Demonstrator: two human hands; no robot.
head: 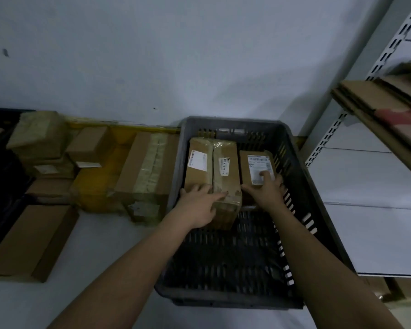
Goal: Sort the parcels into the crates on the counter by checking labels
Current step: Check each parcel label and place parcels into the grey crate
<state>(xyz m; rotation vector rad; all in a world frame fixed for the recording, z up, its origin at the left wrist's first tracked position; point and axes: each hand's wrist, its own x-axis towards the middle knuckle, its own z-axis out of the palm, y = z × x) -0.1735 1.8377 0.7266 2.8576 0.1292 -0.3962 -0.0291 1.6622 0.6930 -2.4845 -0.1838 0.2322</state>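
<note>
Both our hands sit in the grey crate (301, 186): left hand (199, 205) flat, fingers spread on the taped parcel (214, 167); right hand (266, 188) fingers straight, pressing the small labelled parcel (254, 167). More parcels (142, 162) left on the bench (105, 257).

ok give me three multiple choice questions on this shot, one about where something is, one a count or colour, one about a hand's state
1. Where does the grey crate sit relative to the loose parcels on the counter?
A. to their right
B. to their left
C. on top of them

2. How many parcels lie inside the crate?
A. none
B. two
C. five

3. What is the right hand doing?
A. hanging outside the crate
B. clenched, holding nothing
C. resting with a finger on the white label of the smaller parcel

Answers: 1 A, the loose boxes lie left of it. 2 B, the taped parcel and the smaller one. 3 C, a finger touches the label.
</note>
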